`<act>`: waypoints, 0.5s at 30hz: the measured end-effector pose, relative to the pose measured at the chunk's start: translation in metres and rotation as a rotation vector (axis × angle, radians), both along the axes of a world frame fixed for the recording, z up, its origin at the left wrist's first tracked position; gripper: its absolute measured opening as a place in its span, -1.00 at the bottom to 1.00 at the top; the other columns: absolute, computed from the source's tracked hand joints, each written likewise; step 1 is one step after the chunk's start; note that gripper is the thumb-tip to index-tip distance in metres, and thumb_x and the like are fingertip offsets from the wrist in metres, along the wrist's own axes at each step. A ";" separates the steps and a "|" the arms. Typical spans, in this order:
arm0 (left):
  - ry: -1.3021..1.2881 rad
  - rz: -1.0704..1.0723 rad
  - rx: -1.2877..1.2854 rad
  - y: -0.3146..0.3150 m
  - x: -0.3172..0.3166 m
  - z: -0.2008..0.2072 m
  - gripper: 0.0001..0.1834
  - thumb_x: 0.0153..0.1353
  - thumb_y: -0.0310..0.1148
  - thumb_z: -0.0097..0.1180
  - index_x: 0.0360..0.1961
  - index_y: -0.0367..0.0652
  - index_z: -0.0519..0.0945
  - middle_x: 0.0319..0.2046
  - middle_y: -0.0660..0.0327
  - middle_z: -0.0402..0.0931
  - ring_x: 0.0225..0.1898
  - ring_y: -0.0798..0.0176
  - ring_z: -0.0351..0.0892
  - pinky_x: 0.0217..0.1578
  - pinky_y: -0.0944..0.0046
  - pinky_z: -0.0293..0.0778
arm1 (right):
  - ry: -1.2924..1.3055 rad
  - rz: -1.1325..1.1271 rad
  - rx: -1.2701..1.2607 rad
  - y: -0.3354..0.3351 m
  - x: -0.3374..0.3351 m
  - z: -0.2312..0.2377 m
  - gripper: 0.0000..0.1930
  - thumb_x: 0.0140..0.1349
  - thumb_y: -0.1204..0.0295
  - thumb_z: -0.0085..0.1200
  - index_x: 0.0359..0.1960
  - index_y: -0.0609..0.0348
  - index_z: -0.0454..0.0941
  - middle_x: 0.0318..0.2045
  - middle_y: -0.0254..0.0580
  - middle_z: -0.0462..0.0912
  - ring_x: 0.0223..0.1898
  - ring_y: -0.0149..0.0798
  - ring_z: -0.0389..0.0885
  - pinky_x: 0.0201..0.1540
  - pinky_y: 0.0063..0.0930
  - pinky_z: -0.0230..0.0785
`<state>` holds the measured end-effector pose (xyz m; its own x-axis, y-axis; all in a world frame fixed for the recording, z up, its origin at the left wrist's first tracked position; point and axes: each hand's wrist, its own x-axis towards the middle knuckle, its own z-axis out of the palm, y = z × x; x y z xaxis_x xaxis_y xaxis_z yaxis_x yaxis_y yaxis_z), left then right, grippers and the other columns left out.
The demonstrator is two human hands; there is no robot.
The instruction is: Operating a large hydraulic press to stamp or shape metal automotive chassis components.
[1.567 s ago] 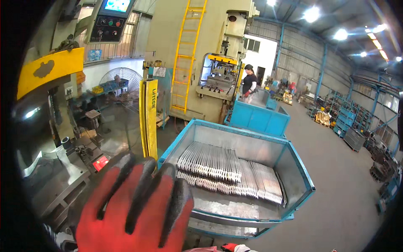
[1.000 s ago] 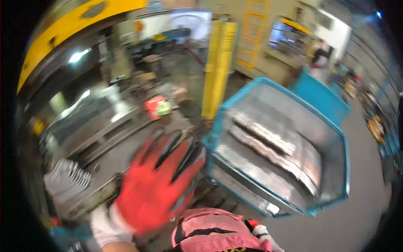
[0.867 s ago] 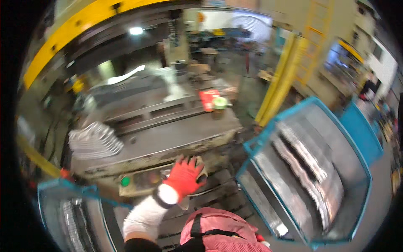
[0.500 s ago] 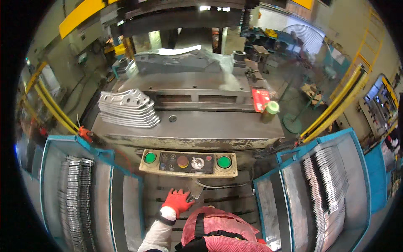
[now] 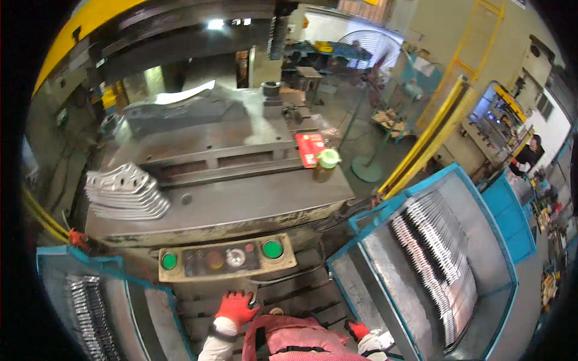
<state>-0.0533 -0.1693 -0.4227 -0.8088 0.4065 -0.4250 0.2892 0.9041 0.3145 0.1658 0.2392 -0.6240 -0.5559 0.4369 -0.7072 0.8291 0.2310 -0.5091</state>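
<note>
My left hand (image 5: 236,308), in a red glove, hovers below the control box (image 5: 195,263) with its fingers apart and nothing seen in them. This pale box has a large green button (image 5: 273,249) at its right end and another at its left. My right hand (image 5: 359,330), also red-gloved, is low beside the inner edge of the right blue-rimmed bin (image 5: 415,186); its fingers are too small and partly hidden to read. Rows of thin metal parts (image 5: 430,240) stand in that bin. A stack of shaped metal parts (image 5: 126,195) rests on the press bed's left end.
A grey die (image 5: 180,114) sits on the press bed (image 5: 259,195). A green-lidded jar (image 5: 326,165) and a red packet (image 5: 310,149) lie at its right end. The left bin (image 5: 114,263) holds more parts. A yellow post (image 5: 424,141) and a standing fan (image 5: 367,168) rise at right.
My view has swung right, so the press and control box sit further left. More of the right bin and of my right hand shows. My left hand stays below the control box.
</note>
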 end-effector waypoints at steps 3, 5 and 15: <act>0.044 -0.062 -0.005 0.031 -0.017 0.000 -0.36 0.09 0.16 -0.13 0.08 -0.04 0.37 0.02 -0.04 0.34 0.09 -0.09 0.28 0.15 -0.09 0.04 | -0.082 -0.026 0.042 0.028 0.069 -0.049 -0.57 0.10 0.06 0.03 -0.30 0.25 0.54 -0.44 -0.07 0.60 -0.39 -0.20 0.56 -0.33 -0.37 0.35; 0.060 -0.090 0.036 0.050 -0.019 0.005 -0.35 0.08 0.16 -0.13 0.08 -0.07 0.37 0.02 -0.05 0.33 0.09 -0.09 0.28 0.16 -0.09 0.02 | -0.180 -0.023 0.016 0.037 0.100 -0.045 -0.59 0.10 0.07 0.01 -0.32 0.23 0.54 -0.45 -0.07 0.59 -0.41 -0.19 0.55 -0.35 -0.35 0.35; 0.136 -0.075 0.099 0.102 -0.007 0.039 -0.38 0.10 0.08 -0.08 0.12 -0.02 0.33 0.08 -0.01 0.29 0.12 -0.13 0.24 0.20 -0.04 0.01 | -0.039 0.099 -0.155 0.093 0.040 -0.079 -0.67 0.14 0.13 -0.09 -0.41 0.16 0.52 -0.53 -0.10 0.55 -0.49 -0.15 0.49 -0.41 -0.26 0.30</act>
<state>-0.0601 -0.0672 -0.3841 -0.8221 0.5019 -0.2689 0.4002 0.8453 0.3540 0.2061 0.3324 -0.7033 -0.5618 0.2659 -0.7834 0.8260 0.2338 -0.5129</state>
